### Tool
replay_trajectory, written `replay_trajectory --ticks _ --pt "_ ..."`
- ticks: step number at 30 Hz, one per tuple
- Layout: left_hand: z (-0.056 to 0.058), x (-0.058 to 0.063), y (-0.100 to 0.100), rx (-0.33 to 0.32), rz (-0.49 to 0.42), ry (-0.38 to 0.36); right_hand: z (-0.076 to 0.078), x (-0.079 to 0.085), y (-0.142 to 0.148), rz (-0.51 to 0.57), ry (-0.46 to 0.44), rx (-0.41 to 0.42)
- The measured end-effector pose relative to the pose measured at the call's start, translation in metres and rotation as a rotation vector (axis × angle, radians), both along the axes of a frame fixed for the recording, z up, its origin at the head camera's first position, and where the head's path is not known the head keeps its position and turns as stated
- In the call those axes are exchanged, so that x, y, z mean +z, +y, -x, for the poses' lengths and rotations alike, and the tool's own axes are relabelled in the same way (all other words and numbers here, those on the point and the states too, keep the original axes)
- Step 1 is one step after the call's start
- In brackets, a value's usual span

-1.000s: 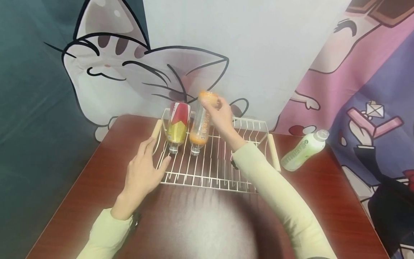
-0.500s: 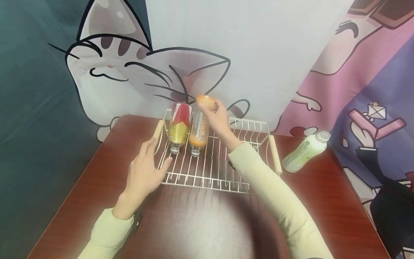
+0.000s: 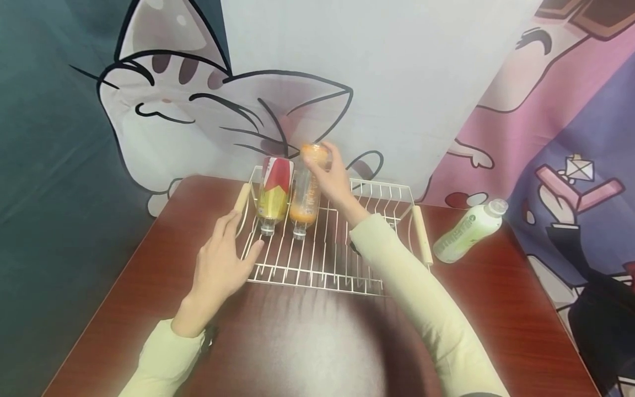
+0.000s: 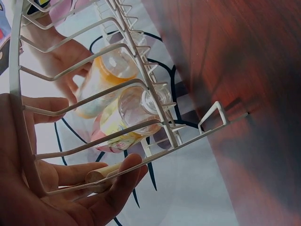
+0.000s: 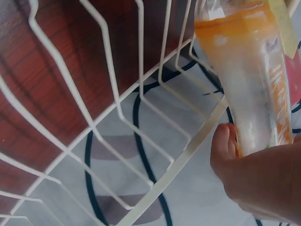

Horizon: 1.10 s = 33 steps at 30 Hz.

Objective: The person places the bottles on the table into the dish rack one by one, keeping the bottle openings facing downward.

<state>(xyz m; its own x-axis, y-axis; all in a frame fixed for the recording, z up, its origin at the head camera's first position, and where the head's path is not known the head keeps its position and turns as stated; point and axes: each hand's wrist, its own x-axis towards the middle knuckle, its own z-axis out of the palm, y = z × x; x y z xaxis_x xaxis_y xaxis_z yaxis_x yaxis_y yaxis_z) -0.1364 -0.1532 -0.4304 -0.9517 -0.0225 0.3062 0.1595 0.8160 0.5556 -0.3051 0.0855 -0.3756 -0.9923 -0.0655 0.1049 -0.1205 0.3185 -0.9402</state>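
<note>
My right hand (image 3: 331, 173) grips the base end of a clear bottle with orange bands (image 3: 303, 207), which stands cap-down in the cream wire rack (image 3: 317, 286). To its left, a red and yellow bottle (image 3: 274, 190) also leans cap-down between the wires. At the rack's left side my left hand (image 3: 223, 264) holds on, thumb inside the frame, other fingers at the wooden handle (image 3: 241, 197). The left wrist view shows those fingers (image 4: 124, 176) bent about the handle and rim wire. In the right wrist view, the thumb and palm hide the orange-banded bottle's base (image 5: 263, 84).
A pale green bottle (image 3: 468, 231) tilts on the reddish-brown table (image 3: 501, 309), right of the rack's other wooden handle (image 3: 421, 234). Cloth printed with a cartoon cat (image 3: 163, 110) hangs close behind the rack.
The orange-banded bottle has shifted slightly left and down at its base end, closer to the red and yellow bottle, with my right hand on it. My left hand stays put.
</note>
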Motion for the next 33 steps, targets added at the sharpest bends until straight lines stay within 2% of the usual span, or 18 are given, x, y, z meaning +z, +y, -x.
replay_trajectory --ticks 10,17,19,21,24,27,33 --pt "0.000 0.001 0.001 -0.005 -0.002 -0.003 0.009 -0.008 0.017 0.024 -0.061 0.108" --pt "0.000 0.002 0.001 -0.001 -0.002 0.012 0.016 -0.013 0.019 -0.070 -0.061 0.122" --pt "0.000 0.001 0.001 -0.001 -0.002 0.012 0.026 -0.023 0.022 -0.100 -0.062 0.115" --pt "0.000 0.001 0.001 -0.001 -0.002 0.011 0.028 -0.025 0.022 -0.110 -0.082 0.108" --pt "0.000 0.000 0.001 0.000 -0.003 0.010 0.026 -0.024 0.021 -0.102 -0.092 0.103" --pt "0.000 0.000 0.000 0.000 -0.005 0.007 0.014 -0.013 0.017 -0.073 -0.102 0.106" --pt "0.000 0.000 0.000 0.001 -0.007 0.007 0.008 -0.009 0.014 -0.038 -0.112 0.105"
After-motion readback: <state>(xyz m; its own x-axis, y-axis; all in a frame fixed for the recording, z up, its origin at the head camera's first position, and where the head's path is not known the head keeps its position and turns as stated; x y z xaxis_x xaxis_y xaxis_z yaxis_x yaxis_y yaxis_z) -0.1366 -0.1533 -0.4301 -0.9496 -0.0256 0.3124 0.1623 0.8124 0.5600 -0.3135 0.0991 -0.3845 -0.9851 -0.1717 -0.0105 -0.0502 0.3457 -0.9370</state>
